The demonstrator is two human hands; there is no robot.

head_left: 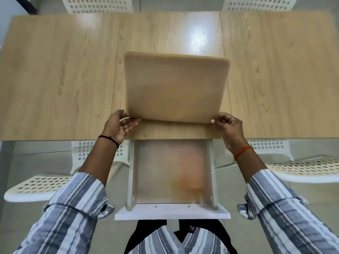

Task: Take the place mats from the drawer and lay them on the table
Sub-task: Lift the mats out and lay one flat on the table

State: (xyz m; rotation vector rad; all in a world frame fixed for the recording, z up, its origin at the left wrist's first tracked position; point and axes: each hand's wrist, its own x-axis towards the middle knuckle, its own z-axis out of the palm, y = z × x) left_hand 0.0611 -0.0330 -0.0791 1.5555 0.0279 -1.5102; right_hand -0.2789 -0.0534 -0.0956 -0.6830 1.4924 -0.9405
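A tan place mat, rectangular with rounded corners, is held up over the middle of a light wood tabletop, its near edge low and its far edge toward twelve o'clock. Whether the far edge touches the wood cannot be told. The left hand, at the mat's seven o'clock corner, pinches that corner with its thumb on top and fingers spread loosely beneath. The right hand, at the five o'clock corner, pinches there with curled fingers. The mat keeps a flat plane between the two grips with only a slight bow, so it seems light and fairly stiff yet bendable, probably smooth-faced. Holding two corners of one long edge looks sound; a one-handed grip might let it droop or slip. Directly below, at six o'clock, an open white drawer juts out from under the tabletop edge toward the person. Its floor shows a blurred tan-orange surface, possibly another mat, though that is unclear. White perforated chairs stand at eight and four o'clock, with two more beyond the far edge. Striped sleeves cover both forearms.
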